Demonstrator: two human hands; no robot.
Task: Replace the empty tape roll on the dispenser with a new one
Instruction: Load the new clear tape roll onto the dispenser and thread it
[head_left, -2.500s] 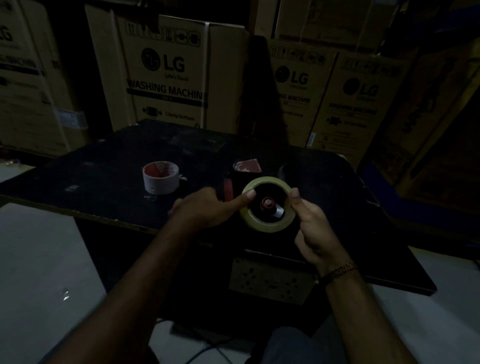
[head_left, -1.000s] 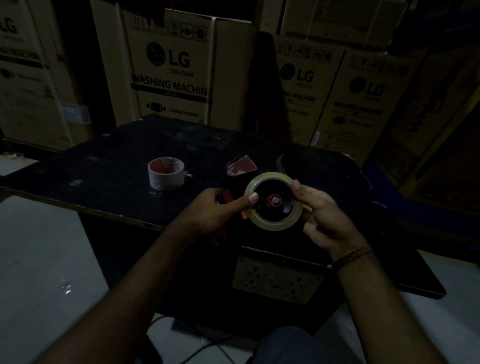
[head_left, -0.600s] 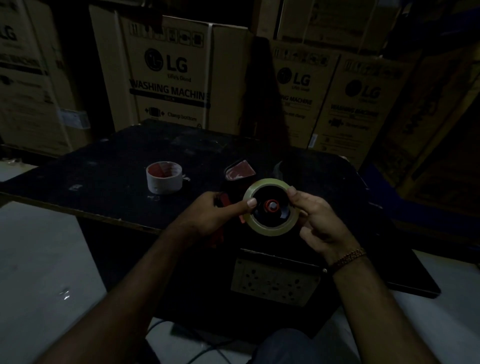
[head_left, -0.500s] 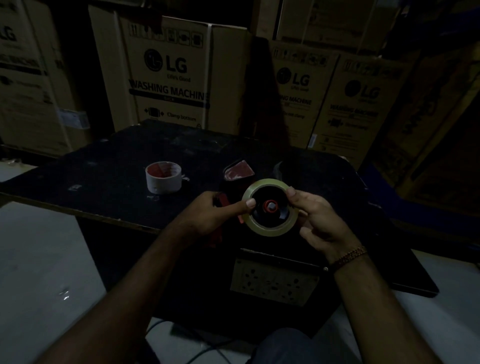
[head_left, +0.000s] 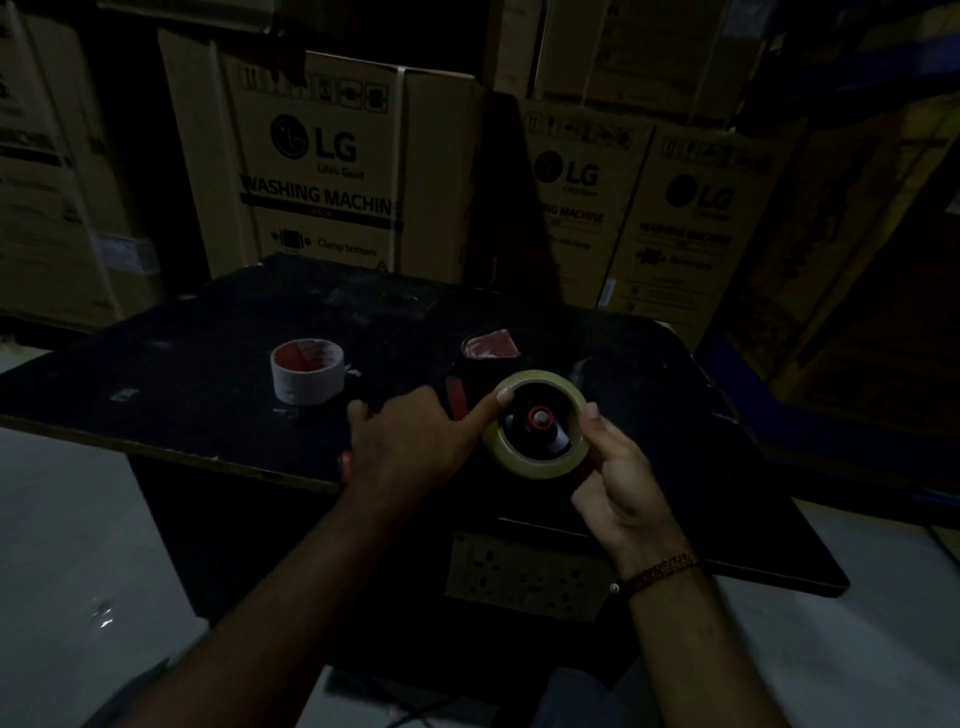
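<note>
new tape roll (head_left: 537, 423): sitting on the red-hubbed dispenser (head_left: 470, 384), between both hands
left hand (head_left: 410, 441): gripping dispenser, fingertip on roll
right hand (head_left: 618, 478): pinching roll's rim
empty core (head_left: 307, 370): way left

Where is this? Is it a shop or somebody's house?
Probably a warehouse or stockroom, not a house. Big cardboard boxes marked as washing machines are stacked all around, and in front of them is a scuffed black work table where someone is fitting a tape roll.
</note>
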